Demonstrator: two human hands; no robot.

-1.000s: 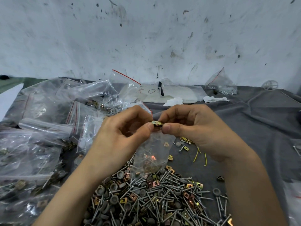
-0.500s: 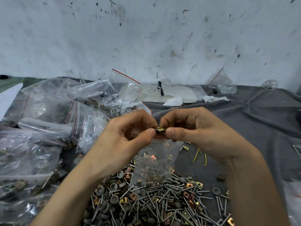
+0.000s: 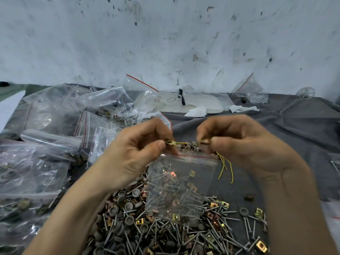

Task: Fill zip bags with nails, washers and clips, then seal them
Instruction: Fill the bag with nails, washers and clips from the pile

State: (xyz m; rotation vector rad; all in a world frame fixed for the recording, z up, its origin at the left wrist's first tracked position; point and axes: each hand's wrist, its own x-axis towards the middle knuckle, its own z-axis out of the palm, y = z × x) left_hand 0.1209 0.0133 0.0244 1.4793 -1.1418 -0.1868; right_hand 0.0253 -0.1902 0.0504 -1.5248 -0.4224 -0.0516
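Pinching a clip [image 3: 170, 143] each — left hand [image 3: 136, 153], right hand [image 3: 244, 144] — now drawn apart above the zip bag [image 3: 180, 184].

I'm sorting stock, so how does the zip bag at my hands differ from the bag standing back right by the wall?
The held bag hangs between the left hand and right hand, each pinching a brass clip; the back bag sits untouched on the grey cloth. The held bag carries long nails and some clips; the back bag only small shiny bits. Both are clear with a red zip line.
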